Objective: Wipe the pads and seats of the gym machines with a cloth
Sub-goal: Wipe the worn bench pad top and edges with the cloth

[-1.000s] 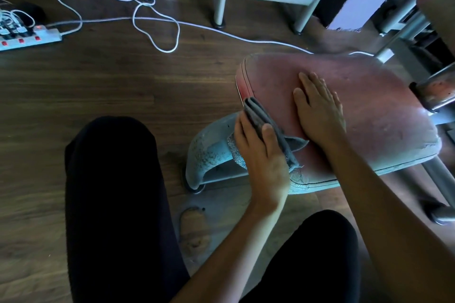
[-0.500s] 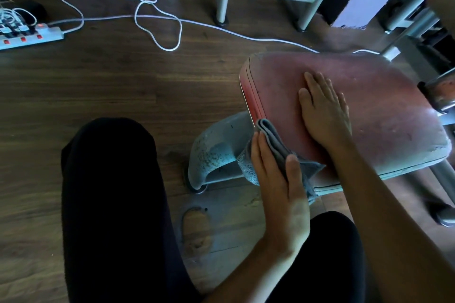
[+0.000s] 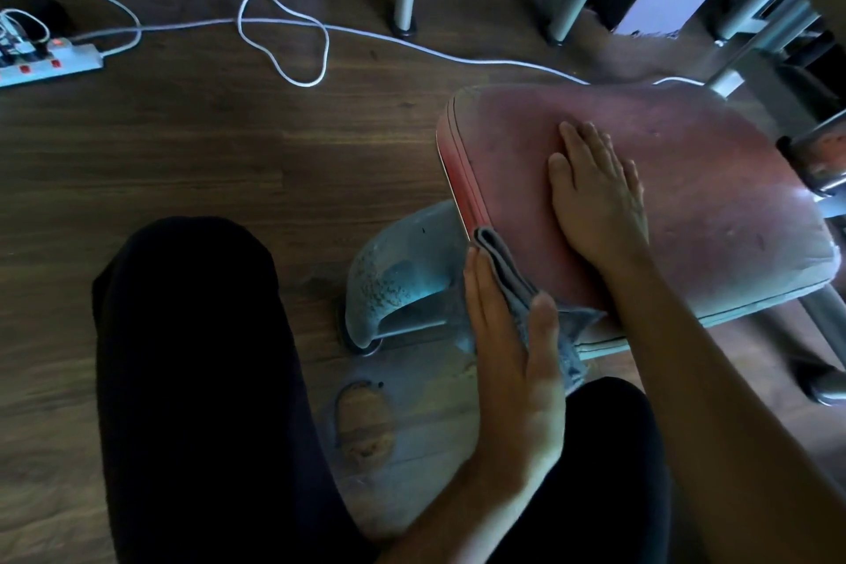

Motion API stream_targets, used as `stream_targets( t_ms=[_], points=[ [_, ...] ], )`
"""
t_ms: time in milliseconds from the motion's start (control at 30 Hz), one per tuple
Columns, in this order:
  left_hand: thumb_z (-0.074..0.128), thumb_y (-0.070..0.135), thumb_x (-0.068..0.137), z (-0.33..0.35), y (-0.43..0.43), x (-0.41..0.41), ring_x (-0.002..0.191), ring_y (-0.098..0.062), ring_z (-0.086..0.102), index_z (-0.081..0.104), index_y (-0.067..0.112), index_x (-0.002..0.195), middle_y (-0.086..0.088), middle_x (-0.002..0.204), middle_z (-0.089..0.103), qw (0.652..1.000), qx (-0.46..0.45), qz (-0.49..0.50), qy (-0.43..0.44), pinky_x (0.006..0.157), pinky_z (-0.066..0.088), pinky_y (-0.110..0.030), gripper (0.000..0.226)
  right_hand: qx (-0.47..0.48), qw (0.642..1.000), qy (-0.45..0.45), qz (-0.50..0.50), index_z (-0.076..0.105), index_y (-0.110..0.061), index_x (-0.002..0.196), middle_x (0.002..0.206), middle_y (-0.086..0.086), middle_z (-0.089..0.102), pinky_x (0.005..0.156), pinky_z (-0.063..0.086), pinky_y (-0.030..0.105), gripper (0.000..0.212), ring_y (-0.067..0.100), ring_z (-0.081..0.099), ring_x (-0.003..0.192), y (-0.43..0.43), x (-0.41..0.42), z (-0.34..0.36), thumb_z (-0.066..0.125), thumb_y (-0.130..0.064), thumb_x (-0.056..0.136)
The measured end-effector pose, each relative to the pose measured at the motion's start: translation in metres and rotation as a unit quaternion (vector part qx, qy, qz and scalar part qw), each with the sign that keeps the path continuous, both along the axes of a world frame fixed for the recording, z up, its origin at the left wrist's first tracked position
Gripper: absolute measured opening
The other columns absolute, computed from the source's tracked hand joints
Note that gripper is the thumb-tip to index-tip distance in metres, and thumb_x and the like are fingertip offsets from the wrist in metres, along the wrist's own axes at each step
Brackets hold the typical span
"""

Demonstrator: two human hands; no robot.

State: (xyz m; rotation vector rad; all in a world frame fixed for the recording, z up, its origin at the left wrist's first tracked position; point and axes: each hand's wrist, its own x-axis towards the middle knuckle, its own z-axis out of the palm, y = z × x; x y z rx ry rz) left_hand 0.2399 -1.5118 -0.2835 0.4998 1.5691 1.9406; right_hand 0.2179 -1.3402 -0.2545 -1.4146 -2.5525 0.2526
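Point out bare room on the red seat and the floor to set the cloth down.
On the seat: bare beyond the right hand, toward its right edge, and in the strip between that hand and the left edge. On the floor: bare between the white cable and the knee. Crowded: the seat's near-left corner, where the left hand holds the cloth.
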Motion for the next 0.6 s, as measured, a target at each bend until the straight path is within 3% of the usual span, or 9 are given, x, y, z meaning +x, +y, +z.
stream_targets(
  t_ms=[167, 300, 500, 567, 600],
  points=[
    [0.045, 0.057, 0.092, -0.005, 0.044, -0.048, 0.151, -0.004, 0.016, 0.018, 0.021, 0.158, 0.006, 0.165, 0.020, 0.999, -0.021, 0.045, 0.006, 0.125, 0.016, -0.043, 0.080, 0.004, 1.000, 0.009, -0.003, 0.029, -0.023, 0.154, 0.162, 0.001, 0.022, 0.122, 0.007, 0.040, 0.051, 0.019, 0.016, 0.150, 0.000, -0.001, 0.001, 0.030, -0.037, 0.105],
    [0.045, 0.060, 0.091, -0.007, 0.035, -0.038, 0.151, -0.009, 0.021, 0.020, 0.028, 0.157, 0.006, 0.164, 0.023, 0.999, -0.018, 0.031, -0.025, 0.124, 0.020, -0.045, 0.078, 0.001, 1.000, 0.013, -0.006, 0.030, -0.024, 0.153, 0.162, 0.001, 0.023, 0.121, 0.007, 0.040, 0.050, 0.019, 0.017, 0.150, -0.002, 0.000, 0.001, 0.030, -0.037, 0.105],
    [0.042, 0.057, 0.092, -0.004, -0.002, -0.015, 0.149, 0.007, 0.007, 0.012, 0.027, 0.159, 0.020, 0.164, 0.012, 0.999, -0.013, -0.033, -0.001, 0.126, 0.012, -0.038, 0.080, -0.002, 1.000, 0.010, -0.001, 0.029, -0.024, 0.154, 0.163, 0.001, 0.021, 0.121, 0.006, 0.040, 0.050, 0.019, 0.014, 0.151, -0.001, 0.001, 0.001, 0.029, -0.037, 0.105],
    [0.041, 0.064, 0.092, -0.003, 0.012, -0.033, 0.152, -0.001, 0.008, 0.010, 0.032, 0.159, 0.013, 0.166, 0.014, 0.999, -0.035, -0.040, 0.010, 0.126, 0.013, -0.040, 0.080, -0.005, 1.000, 0.007, -0.003, 0.028, -0.025, 0.154, 0.163, 0.000, 0.020, 0.121, 0.005, 0.040, 0.050, 0.018, 0.014, 0.151, -0.001, 0.001, 0.001, 0.028, -0.037, 0.105],
    [0.041, 0.070, 0.091, -0.001, 0.021, -0.045, 0.153, -0.013, 0.014, 0.011, 0.039, 0.158, 0.005, 0.165, 0.021, 0.998, -0.047, -0.042, 0.006, 0.125, 0.017, -0.045, 0.079, -0.006, 1.000, 0.005, -0.006, 0.027, -0.025, 0.154, 0.163, 0.000, 0.019, 0.121, 0.005, 0.040, 0.050, 0.018, 0.013, 0.151, -0.001, 0.000, 0.001, 0.028, -0.037, 0.105]
  ],
)
